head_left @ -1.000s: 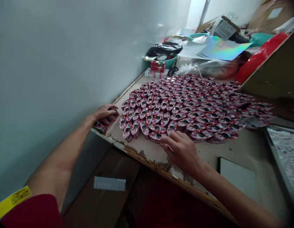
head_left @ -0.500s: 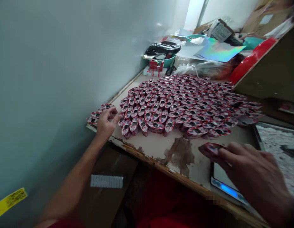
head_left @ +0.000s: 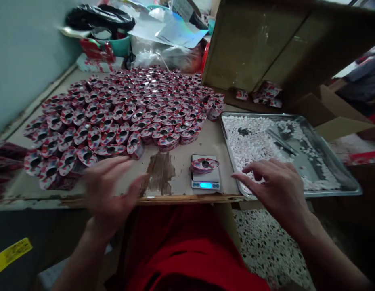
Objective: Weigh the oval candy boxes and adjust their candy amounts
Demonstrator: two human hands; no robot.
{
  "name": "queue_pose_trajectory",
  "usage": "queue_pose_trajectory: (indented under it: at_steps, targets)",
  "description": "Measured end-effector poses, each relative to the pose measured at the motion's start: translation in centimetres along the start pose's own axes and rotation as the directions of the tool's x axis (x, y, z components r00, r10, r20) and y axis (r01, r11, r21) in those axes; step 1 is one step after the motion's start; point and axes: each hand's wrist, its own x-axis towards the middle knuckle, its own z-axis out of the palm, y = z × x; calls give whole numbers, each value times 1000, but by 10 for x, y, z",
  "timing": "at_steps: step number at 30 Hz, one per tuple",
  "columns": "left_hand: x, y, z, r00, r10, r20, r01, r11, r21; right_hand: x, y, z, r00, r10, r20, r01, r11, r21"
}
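Note:
A red-and-white printed pouch (head_left: 202, 169) with a dark round opening in its top sits on the small digital scale (head_left: 205, 184), whose blue display is lit. My right hand (head_left: 275, 186) is over the near left edge of a metal tray (head_left: 347, 188) of small white pellets (head_left: 254, 141). Its thumb and fingers are apart, with nothing seen between them. At the table's front edge, my left hand (head_left: 110, 190) is blurred, fingers spread and empty, close to the standing pouches. Many similar pouches (head_left: 123, 109) stand packed together across the table.
A metal tool (head_left: 282, 142) lies in the tray. Behind it rises a cardboard box (head_left: 250, 44), with a few pouches at its base. Plastic bags (head_left: 163, 54), shiny sheets (head_left: 172, 30) and a teal basin (head_left: 120, 45) crowd the back. Bare wood (head_left: 160, 173) shows through the tabletop.
The view has swung right, bringing the whole tray into sight. My right hand has let go of a pouch, now on the scale, and moved to the tray. My left hand has moved right.

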Motion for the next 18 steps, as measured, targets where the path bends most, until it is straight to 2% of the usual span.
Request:
queue_pose_trajectory:
  at_steps: [1,2,4,6,8,10,14,18]
  targets:
    - [16,21,18,994,95,-54,-94,995,19,-8,15,0,998,63,10,-63,998,26]
    - [31,38,36,990,129,-49,-129,992,1,-17,29,2,991,131,21,-132,989,65]
    - [55,60,63,991,133,30,-131,989,-65,-32,52,6,960,280,15,-278,944,176]
    - [69,70,77,987,91,133,-79,992,-100,-44,71,8,911,408,-63,-380,888,260]
    - [73,74,82,980,63,189,-43,994,-105,-52,88,8,879,453,-149,-412,878,245]
    - [73,80,82,978,22,209,2,993,-118,-53,107,10,891,424,-162,-400,902,163]
    - [73,95,80,981,-57,183,75,993,-94,-39,143,31,961,275,21,-276,960,56]
    - [70,105,81,982,-49,185,55,998,-29,-22,159,53,970,184,159,-193,980,49]
